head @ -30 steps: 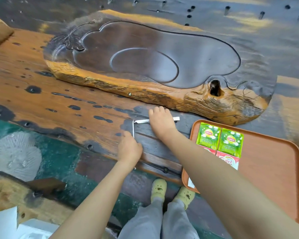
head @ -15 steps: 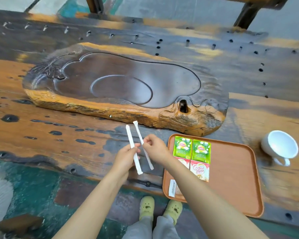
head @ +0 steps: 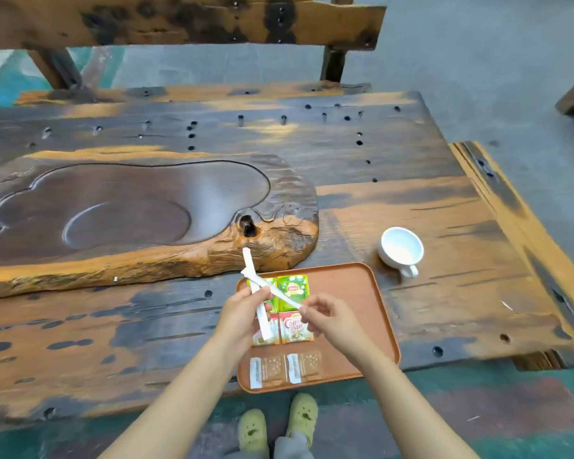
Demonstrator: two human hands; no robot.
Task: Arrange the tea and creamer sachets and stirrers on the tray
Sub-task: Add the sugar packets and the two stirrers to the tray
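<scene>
An orange-brown tray [head: 362, 306] lies at the table's near edge. On its left half sit green tea sachets [head: 292, 288], creamer sachets [head: 294, 331] below them, and two clear packets [head: 304, 366] nearest me. My left hand [head: 242, 313] grips one white paper-wrapped stirrer [head: 248, 265] that stands nearly upright over the tray's left edge. My right hand [head: 328, 318] pinches the lower end of a second wrapped stirrer [head: 280, 294], which slants up-left and crosses the first. Both hands hover above the sachets and hide part of them.
A large carved wooden tea board [head: 130, 213] fills the table's left side. A white cup [head: 401, 250] lies tilted on the table just beyond the tray's far right corner. A wooden bench [head: 179, 24] stands behind the table. My feet [head: 279, 422] are below the table's edge.
Both hands picked the two stirrers up off the table and carried them right, over the tray. The stirrers now cross each other. The camera view also shifted right.
</scene>
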